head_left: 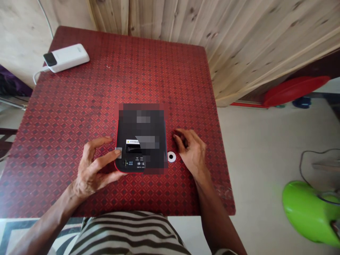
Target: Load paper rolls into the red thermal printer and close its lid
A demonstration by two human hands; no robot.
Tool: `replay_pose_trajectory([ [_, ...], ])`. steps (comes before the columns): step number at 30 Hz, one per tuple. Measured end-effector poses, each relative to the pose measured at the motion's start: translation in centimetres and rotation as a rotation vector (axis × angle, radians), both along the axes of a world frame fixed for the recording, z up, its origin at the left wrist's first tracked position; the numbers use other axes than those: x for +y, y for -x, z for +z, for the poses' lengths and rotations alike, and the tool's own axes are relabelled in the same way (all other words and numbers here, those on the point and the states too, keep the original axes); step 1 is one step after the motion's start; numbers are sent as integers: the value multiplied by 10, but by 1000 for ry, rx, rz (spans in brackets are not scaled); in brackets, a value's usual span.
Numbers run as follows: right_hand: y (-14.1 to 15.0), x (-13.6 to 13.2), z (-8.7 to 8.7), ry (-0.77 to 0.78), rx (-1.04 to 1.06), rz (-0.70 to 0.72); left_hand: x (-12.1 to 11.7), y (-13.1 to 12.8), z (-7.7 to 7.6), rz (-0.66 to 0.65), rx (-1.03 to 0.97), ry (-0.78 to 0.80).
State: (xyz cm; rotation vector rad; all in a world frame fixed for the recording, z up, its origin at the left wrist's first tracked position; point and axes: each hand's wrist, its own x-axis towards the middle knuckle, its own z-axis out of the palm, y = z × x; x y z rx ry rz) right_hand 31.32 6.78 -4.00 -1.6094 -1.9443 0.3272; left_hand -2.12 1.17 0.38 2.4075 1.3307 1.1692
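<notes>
Left hand (91, 170) fingers spread, one fingertip on grey tab (118, 152) of black printer (130, 132), right hand (190, 150) fingers curled together beside white ring (171, 156) on desk (127, 71)

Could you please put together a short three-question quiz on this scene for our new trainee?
1. Which hand touches the small grey tab at the edge of the black, red-based box-shaped device?
2. True or false: the white rectangular power bank lies at a far corner of the red patterned table cover.
3. What lies nearest the right hand? A: the power bank. B: a small white ring with a dark centre. C: the green plastic object.

Key: 1. Left hand. 2. True. 3. B.
</notes>
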Motion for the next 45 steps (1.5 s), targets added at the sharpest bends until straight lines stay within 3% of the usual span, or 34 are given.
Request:
replay_pose_trajectory([
  [5,-1,2,-2,15,-3,2,1,2,-3,-24,-11,11],
  [7,-1,2,6,-5,13,18,-1,3,-6,-17,-13,4],
  [9,1,-2,24,-76,34,36,-2,3,-8,-6,-10,-26],
  [12,18,-10,68,-198,38,96,-5,3,-9,3,-1,-69],
  [15,53,-10,108,-238,-39,334,-6,2,-9,10,33,-79],
  [17,81,-2,123,-149,-218,446,-8,2,-10,14,55,-92],
  [22,133,32,126,217,-664,510,-11,2,-13,5,120,-116],
  [29,135,45,118,259,-705,477,-12,1,-9,33,164,-133],
  [37,122,27,125,126,-514,391,-10,-1,-9,12,149,-129],
  [42,76,13,133,38,65,334,-10,2,-12,3,154,-106],
  [45,38,17,115,64,432,183,-9,3,-15,-5,149,-110],
])
